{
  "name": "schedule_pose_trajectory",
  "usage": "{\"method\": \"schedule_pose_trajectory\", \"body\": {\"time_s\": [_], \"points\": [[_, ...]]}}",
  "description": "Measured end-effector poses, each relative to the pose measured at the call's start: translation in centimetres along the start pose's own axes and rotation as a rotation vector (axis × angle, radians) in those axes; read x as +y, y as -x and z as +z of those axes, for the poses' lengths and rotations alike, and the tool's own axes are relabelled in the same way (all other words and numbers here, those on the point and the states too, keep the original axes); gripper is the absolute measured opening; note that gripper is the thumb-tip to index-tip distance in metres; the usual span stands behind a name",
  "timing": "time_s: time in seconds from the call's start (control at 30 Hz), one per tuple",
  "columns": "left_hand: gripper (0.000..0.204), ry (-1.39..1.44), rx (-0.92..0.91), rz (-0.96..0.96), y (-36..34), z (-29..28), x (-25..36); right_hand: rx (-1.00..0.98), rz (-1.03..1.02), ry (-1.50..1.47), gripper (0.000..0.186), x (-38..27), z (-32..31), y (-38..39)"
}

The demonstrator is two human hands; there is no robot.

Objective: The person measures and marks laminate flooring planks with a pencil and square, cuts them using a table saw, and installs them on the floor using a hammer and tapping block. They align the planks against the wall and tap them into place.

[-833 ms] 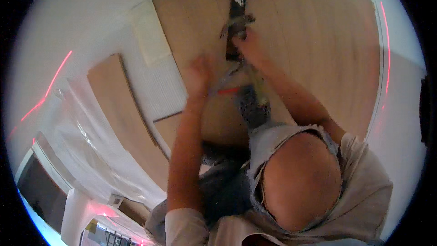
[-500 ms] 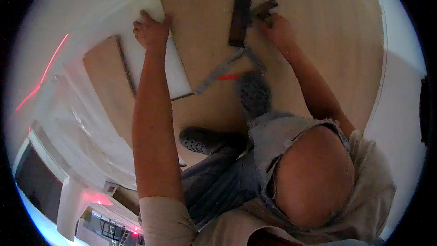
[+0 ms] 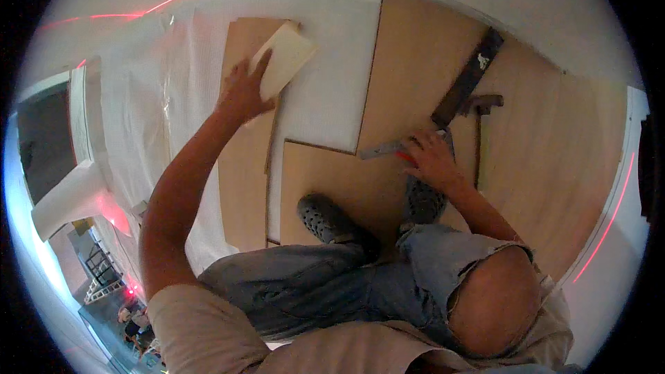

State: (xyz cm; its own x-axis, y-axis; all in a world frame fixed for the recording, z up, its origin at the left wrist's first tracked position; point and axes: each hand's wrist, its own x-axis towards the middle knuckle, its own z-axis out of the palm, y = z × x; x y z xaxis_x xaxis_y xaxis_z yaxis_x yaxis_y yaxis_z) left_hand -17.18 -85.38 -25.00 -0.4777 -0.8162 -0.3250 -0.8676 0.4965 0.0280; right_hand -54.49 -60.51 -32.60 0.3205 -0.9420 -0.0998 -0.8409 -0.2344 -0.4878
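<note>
My left hand (image 3: 246,93) grips a short, pale cream board piece (image 3: 287,59), its fingers spread over one side. The piece is raised and tilted above a loose wood-look plank (image 3: 242,194) and partly over the white underlay (image 3: 325,90). My right hand (image 3: 433,159) reaches down beside my shoe, fingers curled round a slim red object (image 3: 405,158) whose kind is mostly hidden. Beside those fingers lies a grey hinged angle tool (image 3: 379,149). A hammer (image 3: 481,104) rests just beyond the hand, next to a long black bar (image 3: 471,76).
Wood-look flooring (image 3: 540,138) spreads to the right up to the wall. My dark perforated shoes (image 3: 329,218) stand on laid planks. Wrinkled white sheeting (image 3: 187,125) covers the left side, where a white roll (image 3: 69,197) lies by a doorway. Red laser lines cross the walls.
My left hand has lifted the pale board piece from the underlay gap and brought it over the loose plank. My right hand has let go of the hammer and moved to the red object.
</note>
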Motion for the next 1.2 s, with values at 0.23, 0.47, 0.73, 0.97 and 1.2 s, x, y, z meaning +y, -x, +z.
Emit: {"method": "schedule_pose_trajectory", "body": {"time_s": [0.23, 0.47, 0.73, 0.97, 1.2], "points": [[0.107, 0.325, 0.002, -0.417, 21.4, 8.6, -5.4, -0.116, -0.028, 0.041, 0.036, 1.8, 0.9, -2.0], [0.107, 0.549, 0.072, -1.143, 31.2, 18.9, -1.0, 0.005, -0.062, 0.04, 0.018, 2.0, 1.3, -2.2], [0.101, 0.237, 0.061, -1.288, 32.1, 21.3, -2.5, -0.012, 0.013, 0.107, 0.021, 1.1, 1.6, -2.3], [0.05, 1.678, 0.175, -1.322, 20.1, 17.0, -7.9, 0.048, -0.008, 0.1, 0.022, 1.1, 1.4, -2.4], [0.036, 2.116, 0.262, -1.538, 16.0, 17.2, -6.9, 0.026, 0.034, 0.056, 0.029, 1.5, 0.8, -2.2]]}}
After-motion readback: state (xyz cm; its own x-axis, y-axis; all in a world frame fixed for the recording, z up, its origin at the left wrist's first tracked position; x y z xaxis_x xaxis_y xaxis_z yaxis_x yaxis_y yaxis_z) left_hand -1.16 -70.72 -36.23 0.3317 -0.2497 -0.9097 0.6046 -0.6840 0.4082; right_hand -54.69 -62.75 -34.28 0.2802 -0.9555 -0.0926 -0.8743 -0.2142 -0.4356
